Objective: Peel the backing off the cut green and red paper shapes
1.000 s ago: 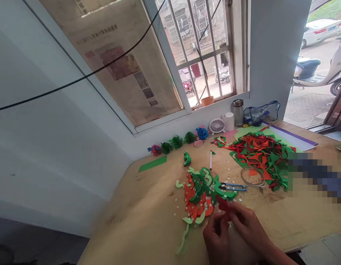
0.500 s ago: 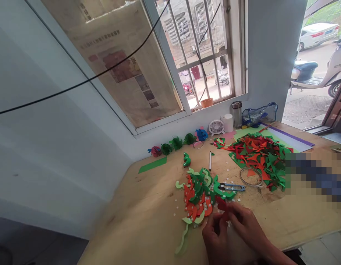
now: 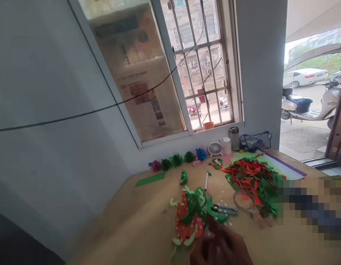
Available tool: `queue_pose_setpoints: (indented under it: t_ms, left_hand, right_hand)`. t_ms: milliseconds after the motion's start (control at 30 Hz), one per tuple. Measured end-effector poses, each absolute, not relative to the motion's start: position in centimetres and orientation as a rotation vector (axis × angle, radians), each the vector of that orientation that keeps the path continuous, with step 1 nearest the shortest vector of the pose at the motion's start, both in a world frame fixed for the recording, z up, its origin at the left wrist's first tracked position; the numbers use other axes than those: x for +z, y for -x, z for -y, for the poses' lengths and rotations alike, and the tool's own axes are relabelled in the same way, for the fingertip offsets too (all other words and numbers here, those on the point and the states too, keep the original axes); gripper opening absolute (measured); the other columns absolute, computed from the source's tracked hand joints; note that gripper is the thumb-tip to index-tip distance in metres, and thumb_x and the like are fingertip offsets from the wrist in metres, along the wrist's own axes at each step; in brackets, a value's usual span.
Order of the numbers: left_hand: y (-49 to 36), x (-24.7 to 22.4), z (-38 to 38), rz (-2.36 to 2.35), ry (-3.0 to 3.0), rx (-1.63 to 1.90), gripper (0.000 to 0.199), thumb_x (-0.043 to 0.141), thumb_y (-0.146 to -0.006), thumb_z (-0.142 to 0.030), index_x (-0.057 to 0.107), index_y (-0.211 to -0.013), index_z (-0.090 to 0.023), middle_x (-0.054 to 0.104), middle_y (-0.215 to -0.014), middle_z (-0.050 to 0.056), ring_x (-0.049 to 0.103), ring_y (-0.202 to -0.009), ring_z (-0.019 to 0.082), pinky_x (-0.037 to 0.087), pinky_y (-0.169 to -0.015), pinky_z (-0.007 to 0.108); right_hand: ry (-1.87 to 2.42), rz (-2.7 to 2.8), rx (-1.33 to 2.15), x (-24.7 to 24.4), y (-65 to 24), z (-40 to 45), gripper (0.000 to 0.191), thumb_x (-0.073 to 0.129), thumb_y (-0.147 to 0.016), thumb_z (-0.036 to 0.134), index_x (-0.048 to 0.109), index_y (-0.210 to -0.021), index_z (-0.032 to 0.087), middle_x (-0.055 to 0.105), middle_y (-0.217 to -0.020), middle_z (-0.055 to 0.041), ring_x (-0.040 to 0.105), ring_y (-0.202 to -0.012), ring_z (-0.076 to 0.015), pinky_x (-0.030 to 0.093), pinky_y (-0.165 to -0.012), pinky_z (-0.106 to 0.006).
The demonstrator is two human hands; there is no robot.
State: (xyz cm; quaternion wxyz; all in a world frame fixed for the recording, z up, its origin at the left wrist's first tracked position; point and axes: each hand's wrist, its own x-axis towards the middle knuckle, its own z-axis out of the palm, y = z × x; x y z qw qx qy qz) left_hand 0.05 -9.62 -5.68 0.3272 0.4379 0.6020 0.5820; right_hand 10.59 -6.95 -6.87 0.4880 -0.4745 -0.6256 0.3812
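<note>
Low in the view, my left hand (image 3: 199, 252) and my right hand (image 3: 232, 244) are close together, both blurred. Between their fingers is a dark red piece (image 3: 212, 224), which both seem to pinch. Just beyond them lies a heap of curved cut pieces, red (image 3: 183, 221) and green (image 3: 192, 208), with small white squares on them. Blue-handled snips (image 3: 225, 210) rest at the right side of this heap. A white pen (image 3: 206, 181) lies behind it, and a green curved piece (image 3: 183, 177) stands apart to the left.
A large pile of red and green scraps (image 3: 253, 173) covers the right side, with a ring (image 3: 244, 201) at its edge. Along the wall stand folded flowers (image 3: 176, 159), a small fan (image 3: 215, 148), a white cup (image 3: 226, 145), a bottle (image 3: 234, 139) and a clear bag (image 3: 255, 141).
The camera has tilted up, so the table and everything on it sit lower in view. My hands are now partly cut off by the bottom edge, still together around the dark red piece.
</note>
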Motion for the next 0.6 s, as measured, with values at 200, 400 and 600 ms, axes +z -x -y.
queue_pose_setpoints:
  t_ms: [200, 400, 600]
  left_hand:
    - [0.1, -6.1, 9.7, -1.388, -1.256, 1.534, 0.027, 0.066, -0.071, -0.041, 0.070, -0.073, -0.015, 0.071, -0.071, 0.008, 0.066, -0.071, 0.024, 0.054, -0.067, 0.032]
    - [0.2, -6.1, 9.5, -1.409, -1.305, 1.538, 0.031, 0.066, -0.069, -0.045, 0.069, -0.072, -0.014, 0.070, -0.068, 0.009, 0.065, -0.065, 0.022, 0.052, -0.062, 0.030]
    - [-0.1, -6.2, 9.5, -1.388, -1.302, 1.577, 0.031, 0.067, -0.068, -0.044, 0.068, -0.068, -0.013, 0.068, -0.064, 0.007, 0.062, -0.060, 0.020, 0.051, -0.059, 0.029]
  right_hand:
    - [1.185, 1.624, 0.887, -5.1, -11.9, 7.1, 0.024, 0.043, -0.081, 0.026, 0.065, -0.074, 0.019, 0.071, -0.070, -0.0061, 0.065, -0.067, -0.0195, 0.047, -0.064, -0.026]
    - [1.151, 1.605, 0.847, -5.4, -11.7, 7.1, 0.023, 0.044, -0.081, 0.026, 0.064, -0.076, 0.017, 0.070, -0.068, -0.0052, 0.063, -0.064, -0.0183, 0.044, -0.060, -0.025]
    - [1.142, 1.626, 0.836, -5.4, -11.9, 7.1, 0.023, 0.043, -0.079, 0.024, 0.065, -0.075, 0.017, 0.070, -0.070, -0.0044, 0.062, -0.066, -0.0179, 0.044, -0.063, -0.025]
